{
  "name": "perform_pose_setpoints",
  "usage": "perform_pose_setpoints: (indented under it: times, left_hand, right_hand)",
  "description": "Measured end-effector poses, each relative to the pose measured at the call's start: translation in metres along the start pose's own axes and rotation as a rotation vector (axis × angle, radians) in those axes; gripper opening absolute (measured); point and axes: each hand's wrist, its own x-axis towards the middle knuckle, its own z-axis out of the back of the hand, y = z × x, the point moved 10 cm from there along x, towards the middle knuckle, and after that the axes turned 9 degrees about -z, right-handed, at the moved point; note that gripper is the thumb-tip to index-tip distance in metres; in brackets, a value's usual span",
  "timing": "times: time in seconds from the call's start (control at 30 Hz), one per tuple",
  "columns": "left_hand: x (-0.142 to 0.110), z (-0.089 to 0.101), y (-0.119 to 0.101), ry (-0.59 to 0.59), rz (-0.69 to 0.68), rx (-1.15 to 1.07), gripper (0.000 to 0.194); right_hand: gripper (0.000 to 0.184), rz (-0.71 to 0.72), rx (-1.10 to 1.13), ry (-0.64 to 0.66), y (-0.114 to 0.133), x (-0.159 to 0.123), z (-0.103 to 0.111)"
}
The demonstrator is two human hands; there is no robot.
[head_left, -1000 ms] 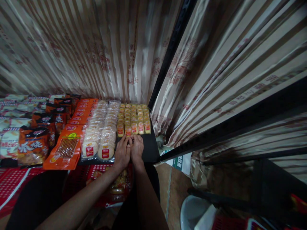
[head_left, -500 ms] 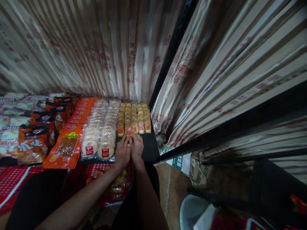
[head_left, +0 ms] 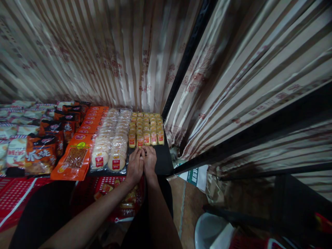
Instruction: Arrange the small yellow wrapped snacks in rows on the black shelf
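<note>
My left hand (head_left: 135,167) and my right hand (head_left: 149,159) meet at the front edge of a block of small yellow wrapped snacks (head_left: 146,128). Their fingers are curled and pressed together; anything between them is hidden under the fingers. The yellow snacks stand in several tight rows with red labels facing me. Left of them lie two columns of round white rice crackers (head_left: 116,162) in clear wrappers, close beside my left hand. A bare strip of black shelf (head_left: 164,162) shows to the right of my right hand.
Orange stick-snack packets (head_left: 75,158) and orange-black snack bags (head_left: 40,155) fill the shelf's left side. Below, a red basket (head_left: 88,193) holds wrapped snacks. A black metal post (head_left: 185,62) rises at the shelf's back right corner before a striped curtain (head_left: 124,52). A white basin (head_left: 204,228) sits lower right.
The view has shifted slightly, moving the shelf a little right in the picture. My hands stay together at the front of the yellow snacks, with only slight finger movement.
</note>
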Motion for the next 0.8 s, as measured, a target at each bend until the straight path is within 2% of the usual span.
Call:
perform_pose_setpoints:
  times: [0.23, 0.6, 0.8]
  left_hand:
    - [-0.007, 0.006, -0.007, -0.003, -0.007, -0.011, 0.046]
    - [-0.037, 0.017, -0.028, -0.027, -0.039, -0.055, 0.043]
    - [-0.054, 0.019, -0.023, 0.022, -0.004, -0.127, 0.043]
  right_hand:
    - [0.020, 0.010, 0.044, -0.022, 0.003, -0.009, 0.008]
    - [0.025, 0.031, 0.092, 0.022, 0.003, -0.040, 0.013]
    - [0.024, 0.080, 0.083, 0.024, 0.008, -0.055, 0.015]
